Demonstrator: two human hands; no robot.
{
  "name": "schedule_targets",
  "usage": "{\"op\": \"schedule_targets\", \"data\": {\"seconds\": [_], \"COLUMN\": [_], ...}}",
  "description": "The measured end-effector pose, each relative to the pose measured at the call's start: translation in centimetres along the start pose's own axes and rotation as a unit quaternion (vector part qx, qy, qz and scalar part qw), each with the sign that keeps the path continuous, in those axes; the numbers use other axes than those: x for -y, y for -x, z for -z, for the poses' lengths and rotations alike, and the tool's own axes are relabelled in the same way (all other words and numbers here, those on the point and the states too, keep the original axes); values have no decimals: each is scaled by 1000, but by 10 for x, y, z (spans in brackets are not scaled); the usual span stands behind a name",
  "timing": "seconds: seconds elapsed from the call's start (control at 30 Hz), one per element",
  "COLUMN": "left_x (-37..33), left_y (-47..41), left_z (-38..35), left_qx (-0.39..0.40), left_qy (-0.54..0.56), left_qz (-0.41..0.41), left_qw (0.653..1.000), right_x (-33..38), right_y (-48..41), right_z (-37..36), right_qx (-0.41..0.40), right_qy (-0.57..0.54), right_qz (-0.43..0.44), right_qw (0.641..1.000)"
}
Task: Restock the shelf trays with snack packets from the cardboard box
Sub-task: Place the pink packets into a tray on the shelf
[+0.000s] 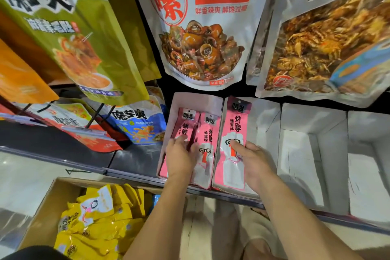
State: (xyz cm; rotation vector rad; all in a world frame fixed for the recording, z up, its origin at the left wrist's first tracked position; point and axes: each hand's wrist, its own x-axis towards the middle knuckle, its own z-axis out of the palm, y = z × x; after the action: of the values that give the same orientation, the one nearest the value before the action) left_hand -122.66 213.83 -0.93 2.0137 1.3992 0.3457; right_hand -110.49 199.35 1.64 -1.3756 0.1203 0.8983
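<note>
Two white shelf trays hold pink snack packets. In the left tray (196, 99) lie pink packets (207, 133) side by side, and my left hand (180, 157) rests on them with fingers fairly straight. The tray beside it (261, 116) holds a pink packet (235, 131); my right hand (253, 162) lies on its lower half, index finger pressing the cartoon print. A cardboard box (48, 202) at the lower left contains several yellow snack packets (97, 217).
Two more white trays (312, 120) (369, 129) stand to the right on the shelf. Large hanging bags (202, 27) crowd the space above the trays. Blue and red pouches (139, 124) lie on the dark shelf to the left. Feet show on the floor below.
</note>
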Motion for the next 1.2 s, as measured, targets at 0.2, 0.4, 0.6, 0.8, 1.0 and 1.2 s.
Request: {"op": "schedule_targets", "data": {"seconds": [0.2,0.4,0.6,0.8,1.0,1.2], "left_x": [35,72,74,80,82,79], "left_y": [-6,-7,-14,-19,-20,-22], "left_z": [33,30,39,43,47,49], "left_qx": [-122,-16,10,47,71,76], "left_qy": [52,195,281,336,350,293], "left_qz": [74,174,210,222,224,221], "left_qw": [988,965,937,914,907,927], "right_x": [-5,-20,-41,-61,-68,-63], "right_y": [0,-2,-20,-40,-43,-38], "right_z": [-32,-74,-113,-142,-151,-153], "right_qx": [42,76,45,-21,-16,-3], "right_qy": [14,46,130,266,424,427], "right_qz": [-21,-34,-22,12,44,34], "right_qw": [999,996,990,964,904,904]}}
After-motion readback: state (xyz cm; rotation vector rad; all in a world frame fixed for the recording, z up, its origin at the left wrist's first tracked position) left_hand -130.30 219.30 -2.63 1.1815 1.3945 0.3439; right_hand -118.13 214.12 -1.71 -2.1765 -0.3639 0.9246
